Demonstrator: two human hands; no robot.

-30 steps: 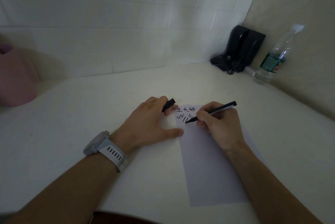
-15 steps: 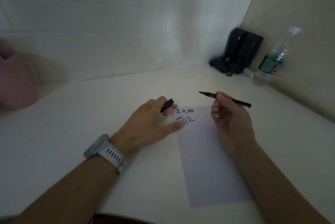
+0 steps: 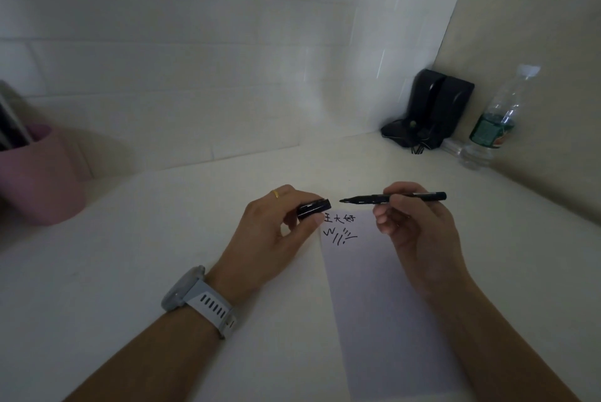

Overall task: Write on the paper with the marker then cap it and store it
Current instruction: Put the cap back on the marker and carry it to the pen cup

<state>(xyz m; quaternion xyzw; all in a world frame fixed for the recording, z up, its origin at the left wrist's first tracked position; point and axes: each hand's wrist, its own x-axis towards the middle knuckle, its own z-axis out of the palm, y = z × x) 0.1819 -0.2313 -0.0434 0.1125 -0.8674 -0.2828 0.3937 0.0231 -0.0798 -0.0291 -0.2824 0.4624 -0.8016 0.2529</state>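
Above the paper (image 3: 383, 304), the left hand (image 3: 276, 232) is gripping the cap (image 3: 314, 208), the right hand (image 3: 419, 232) is grasping the marker (image 3: 367, 199), tip facing the cap.

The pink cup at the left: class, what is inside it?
Dark, flat items stand inside the pink plastic cup, leaning against its rim. The cup wall covers their lower parts, so what they are stays unclear.

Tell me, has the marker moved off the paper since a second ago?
Yes. The marker lifted off the paper, now level above its top edge, tip toward the cap.
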